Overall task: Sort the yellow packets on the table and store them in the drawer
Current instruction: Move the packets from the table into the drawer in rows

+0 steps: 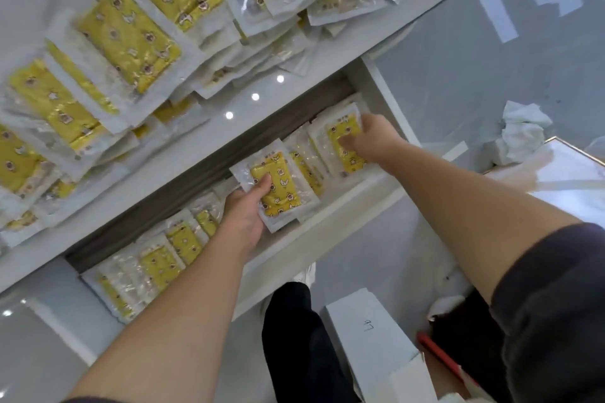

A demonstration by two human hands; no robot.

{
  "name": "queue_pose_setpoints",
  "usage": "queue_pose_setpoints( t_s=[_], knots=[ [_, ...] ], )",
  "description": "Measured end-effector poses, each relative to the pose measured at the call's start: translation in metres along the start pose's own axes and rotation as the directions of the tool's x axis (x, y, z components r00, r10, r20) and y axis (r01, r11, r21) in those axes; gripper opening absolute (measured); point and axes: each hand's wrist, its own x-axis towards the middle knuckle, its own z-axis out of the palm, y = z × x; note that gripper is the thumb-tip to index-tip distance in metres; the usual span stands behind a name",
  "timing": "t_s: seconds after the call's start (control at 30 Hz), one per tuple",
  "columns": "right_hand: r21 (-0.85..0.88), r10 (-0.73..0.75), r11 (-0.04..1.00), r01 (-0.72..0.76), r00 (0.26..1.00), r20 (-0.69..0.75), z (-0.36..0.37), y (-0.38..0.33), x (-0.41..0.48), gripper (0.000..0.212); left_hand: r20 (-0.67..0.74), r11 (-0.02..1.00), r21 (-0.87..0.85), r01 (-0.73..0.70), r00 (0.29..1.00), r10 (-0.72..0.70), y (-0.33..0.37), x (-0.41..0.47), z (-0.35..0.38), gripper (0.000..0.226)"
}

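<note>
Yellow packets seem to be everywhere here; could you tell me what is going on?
A person is filing them into the open drawer. The left hand grips a middle packet, and the right hand holds an end packet by the drawer's right end. Stored packets stand in rows inside; piled packets lie on the table.

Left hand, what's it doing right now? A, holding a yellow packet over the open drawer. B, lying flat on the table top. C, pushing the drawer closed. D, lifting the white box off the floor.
A: the left hand grips a yellow packet, thumb on its face, above the open drawer, while the right hand holds a second packet further along.
</note>
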Motion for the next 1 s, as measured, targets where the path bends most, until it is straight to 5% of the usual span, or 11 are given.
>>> queue_pose_setpoints(
  t_s=[0.33, 0.47, 0.57, 0.73, 0.87, 1.0],
  knots=[
    [-0.478, -0.169, 0.876, 0.06, 0.968, -0.188, -0.011, -0.004, 0.011, 0.021, -0.252, 0.877, 0.48, 0.005, 0.959, 0.132, 0.002, 0.003, 0.024, 0.038],
    [-0.555, -0.244, 0.83, 0.065, 0.936, -0.255, -0.005, -0.006, -0.001, 0.031, -0.279, 0.816, 0.579, -0.006, 0.938, 0.205, 0.008, -0.01, 0.025, 0.022],
    [-0.516, -0.233, 0.854, 0.065, 0.935, -0.268, -0.003, -0.007, -0.013, 0.017, -0.284, 0.808, 0.589, -0.006, 0.935, 0.214, 0.012, -0.026, 0.013, 0.026],
    [-0.259, -0.129, 0.959, 0.12, 0.991, -0.019, 0.017, -0.01, -0.038, 0.011, -0.31, 0.828, 0.56, 0.018, 0.931, 0.19, 0.006, -0.044, -0.041, 0.042],
    [-0.268, -0.13, 0.949, 0.167, 0.98, 0.151, 0.057, -0.019, -0.054, 0.034, -0.37, 0.806, 0.591, 0.032, 0.899, 0.236, 0.001, -0.051, -0.097, 0.055],
    [-0.272, -0.146, 0.941, 0.199, 0.968, 0.205, 0.104, -0.025, -0.064, 0.019, -0.423, 0.773, 0.625, 0.113, 0.881, 0.214, 0.001, -0.053, -0.145, 0.059]
  ],
)
